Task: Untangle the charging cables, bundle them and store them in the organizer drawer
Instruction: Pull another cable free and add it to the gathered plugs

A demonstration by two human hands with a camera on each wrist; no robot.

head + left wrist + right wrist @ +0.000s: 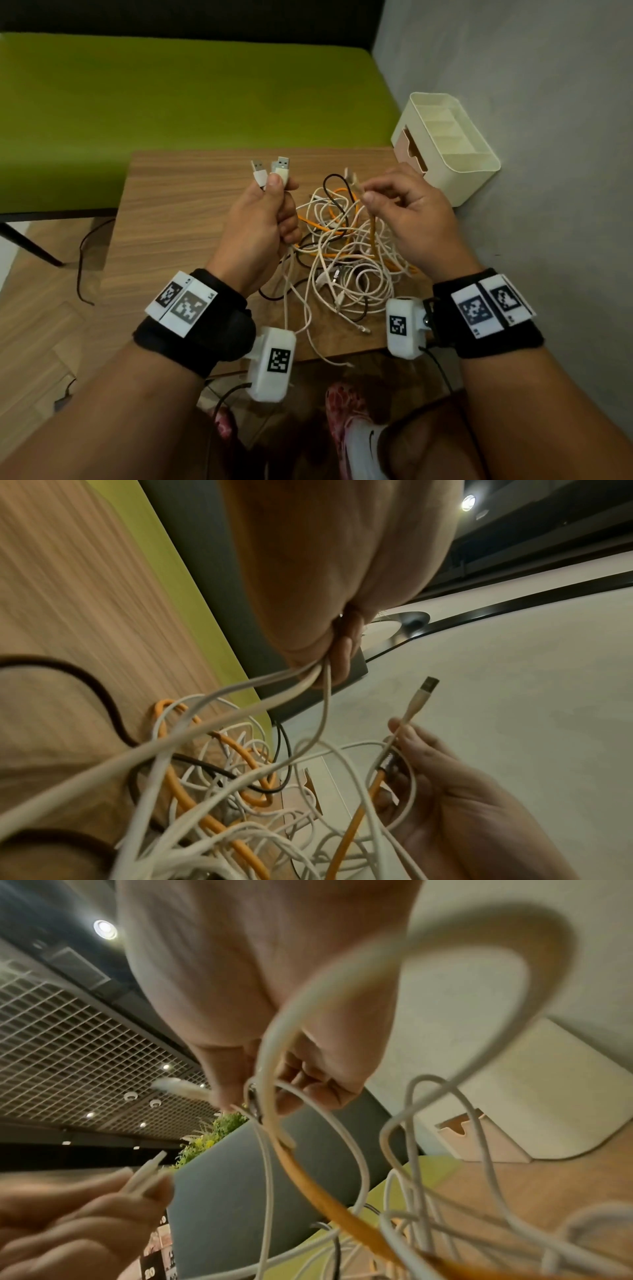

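Cables [342, 246] lie in one big messy heap on the wooden counter [178, 219], white ones, an orange one [317, 224] and a black one [334, 185] all looped over each other. The heap sits between the two hands, and nothing is bundled yet.

From the heap, the left hand [263, 219] lifts two white plug ends [272, 171]. Its grip is closed around both cords, and the thumb presses on them. The plugs point up and away from the person, with their long sides nearly upright. Held like that, they stay clear of the heap, so I think they are the ends already found.

On the other side of the heap, the right hand [407, 212] pinches another white plug end [419, 697] between thumb and finger. This plug also points up and away. An orange cord hangs down under that hand into the heap. My guess is this end gets pulled free next.

Behind the heap, near the right hand, stands the cream organizer [445, 147] by the grey wall [548, 137]. Its drawer [409, 147] faces the heap. Past the counter is a green bench [188, 96].
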